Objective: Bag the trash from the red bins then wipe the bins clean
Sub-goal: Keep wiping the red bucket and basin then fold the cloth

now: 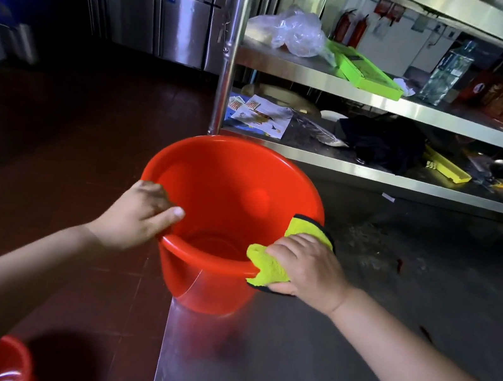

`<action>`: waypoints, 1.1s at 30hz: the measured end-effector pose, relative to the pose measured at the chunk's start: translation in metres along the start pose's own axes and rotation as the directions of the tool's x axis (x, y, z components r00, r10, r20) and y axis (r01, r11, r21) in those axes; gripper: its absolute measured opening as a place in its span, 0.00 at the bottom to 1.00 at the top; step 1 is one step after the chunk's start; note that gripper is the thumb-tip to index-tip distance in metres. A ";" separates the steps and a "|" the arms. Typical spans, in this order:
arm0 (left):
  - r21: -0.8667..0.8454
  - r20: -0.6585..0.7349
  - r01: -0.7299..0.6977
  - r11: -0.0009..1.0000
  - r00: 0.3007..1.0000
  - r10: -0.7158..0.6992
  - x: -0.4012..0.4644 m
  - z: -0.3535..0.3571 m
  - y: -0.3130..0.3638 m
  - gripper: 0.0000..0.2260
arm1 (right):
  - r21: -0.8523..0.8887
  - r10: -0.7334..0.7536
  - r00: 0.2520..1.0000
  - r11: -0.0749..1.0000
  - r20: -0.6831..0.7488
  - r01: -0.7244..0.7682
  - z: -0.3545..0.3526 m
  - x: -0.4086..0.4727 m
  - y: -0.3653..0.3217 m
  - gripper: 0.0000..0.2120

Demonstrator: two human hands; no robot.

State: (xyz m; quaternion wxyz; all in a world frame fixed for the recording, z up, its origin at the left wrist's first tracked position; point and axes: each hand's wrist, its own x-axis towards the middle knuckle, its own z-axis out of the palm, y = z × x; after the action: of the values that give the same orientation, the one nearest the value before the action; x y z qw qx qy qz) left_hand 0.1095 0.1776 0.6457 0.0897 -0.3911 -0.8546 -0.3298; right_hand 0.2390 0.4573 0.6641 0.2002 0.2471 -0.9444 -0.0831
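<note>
Bin (229, 193), upright on table (281, 361), mouth up. Near rim gripped by left hand (139, 215); cloth (267, 266) clutched by right hand (307, 266), draped over rim, unwiped inner wall just beyond fingertips.

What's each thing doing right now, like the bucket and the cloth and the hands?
Red bucket: upright on the steel table's corner, empty inside.
Yellow cloth: draped over the bucket's rim, pressed there.
Left hand: gripping the rim.
Right hand: holding the cloth.
Steel table: bare metal, smudged.

A bright red bin (233, 194), a yellow-green cloth (267, 266) edged in black, and dark red floor tiles (70, 133).
</note>
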 end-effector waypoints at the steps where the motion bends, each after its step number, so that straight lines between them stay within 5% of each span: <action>1: 0.044 -0.012 0.049 0.998 0.999 -0.048 0.002 -0.001 0.002 0.35 | -0.001 0.015 1.000 1.000 -0.006 -0.015 0.000 0.002 -0.001 0.26; 3: 0.144 -0.082 0.114 0.983 0.991 -0.103 -0.002 0.006 0.012 0.29 | -0.010 0.043 0.999 0.999 -0.025 -0.043 0.002 0.006 -0.011 0.24; 6: 0.227 -0.148 0.039 0.973 0.989 -0.005 -0.029 0.034 0.045 0.20 | -0.038 0.096 0.993 0.994 -0.069 -0.099 0.006 0.014 -0.040 0.20; 11: 0.029 -0.149 0.110 0.993 0.983 -0.105 -0.035 0.042 0.043 0.24 | -0.057 0.149 0.985 0.986 -0.083 -0.154 0.007 0.020 -0.072 0.20; 16: -0.092 -0.088 0.103 0.990 0.990 -0.111 -0.018 0.022 0.019 0.20 | 0.001 0.047 0.996 0.999 -0.079 -0.047 0.008 0.005 -0.048 0.18; 22: -0.140 -0.047 0.172 0.975 0.983 -0.180 0.000 0.004 -0.012 0.23 | 0.101 -0.035 0.994 0.994 -0.103 0.046 0.009 -0.003 -0.006 0.27; 26: -0.138 -0.121 0.218 0.966 0.964 -0.235 -0.007 0.004 -0.004 0.13 | 0.059 -0.036 0.993 0.997 -0.111 0.043 0.008 -0.004 -0.008 0.28; 28: -0.136 -0.300 0.322 0.937 0.888 -0.348 -0.016 0.012 0.006 0.07 | 0.031 0.022 0.995 0.999 -0.096 -0.019 0.008 0.002 -0.024 0.26; 30: -0.239 -0.363 0.483 0.842 0.760 -0.539 -0.023 0.026 0.016 0.20 | -0.029 0.120 0.989 0.992 -0.084 -0.123 0.009 0.014 -0.053 0.24; 33: -0.592 -0.189 0.567 0.573 0.593 -0.783 -0.024 0.043 0.034 0.35 | -0.111 0.233 0.968 0.964 -0.094 -0.243 0.012 0.042 -0.097 0.24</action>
State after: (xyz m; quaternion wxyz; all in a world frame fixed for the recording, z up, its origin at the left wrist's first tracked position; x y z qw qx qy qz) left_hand 0.1549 0.2059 0.6193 0.0414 0.0511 -0.7874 -0.6129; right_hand 0.2425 0.3533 0.6424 0.2610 0.1224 -0.9517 -0.1060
